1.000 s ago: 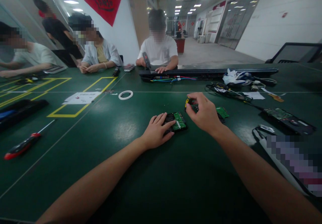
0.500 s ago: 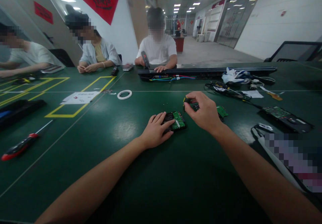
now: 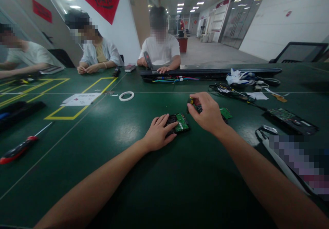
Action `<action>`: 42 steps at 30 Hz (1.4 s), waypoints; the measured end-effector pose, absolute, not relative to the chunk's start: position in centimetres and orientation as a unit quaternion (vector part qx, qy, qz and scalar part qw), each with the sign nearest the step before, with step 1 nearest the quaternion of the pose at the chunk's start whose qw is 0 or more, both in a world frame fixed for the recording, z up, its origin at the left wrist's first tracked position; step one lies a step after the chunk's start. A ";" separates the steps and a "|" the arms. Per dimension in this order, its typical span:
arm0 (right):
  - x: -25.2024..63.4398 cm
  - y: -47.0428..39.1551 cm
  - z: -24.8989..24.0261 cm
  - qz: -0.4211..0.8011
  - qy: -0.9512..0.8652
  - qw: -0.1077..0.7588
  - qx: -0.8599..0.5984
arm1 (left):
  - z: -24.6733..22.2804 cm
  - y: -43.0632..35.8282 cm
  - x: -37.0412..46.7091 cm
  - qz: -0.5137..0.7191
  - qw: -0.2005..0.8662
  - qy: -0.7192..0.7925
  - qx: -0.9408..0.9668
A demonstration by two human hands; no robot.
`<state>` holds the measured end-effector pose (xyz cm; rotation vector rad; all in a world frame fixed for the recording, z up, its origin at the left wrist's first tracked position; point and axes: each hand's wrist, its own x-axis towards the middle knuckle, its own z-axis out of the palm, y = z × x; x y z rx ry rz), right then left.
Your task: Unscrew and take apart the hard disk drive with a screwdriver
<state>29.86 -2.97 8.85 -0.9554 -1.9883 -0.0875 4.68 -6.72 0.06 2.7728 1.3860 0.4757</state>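
Head view: nearest, the left hand lies flat with fingers spread over the dark side of a small black unit with a green circuit board, which rests on the green table in front of the wearer. Even pressure from those fingers should stop the unit sliding, with the weight best borne by its frame rather than the board. Just beyond and to the right, the right hand pinches a small black-and-yellow tool between thumb and fingers, seemingly upright at the unit's far right corner; whether its tip touches cannot be told. If it is a driver, an upright shaft and light downward force while turning would best guard against slipping. A second green board shows partly behind the right hand, so the wrist needs room there. Farther off, tiny pale specks dot the table, a white ring lies to the left, and a person in a white shirt sits behind a long black bar.
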 end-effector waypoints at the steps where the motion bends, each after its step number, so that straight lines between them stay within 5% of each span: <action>1: 29.9 -3.0 8.8 -0.034 -0.804 0.450 -0.387 | 0.1 -6.7 4.7 0.152 0.002 0.441 0.884; 42: 29.9 -2.9 8.7 -0.024 -0.809 0.449 -0.378 | 0.1 -6.7 4.7 0.148 0.002 0.439 0.886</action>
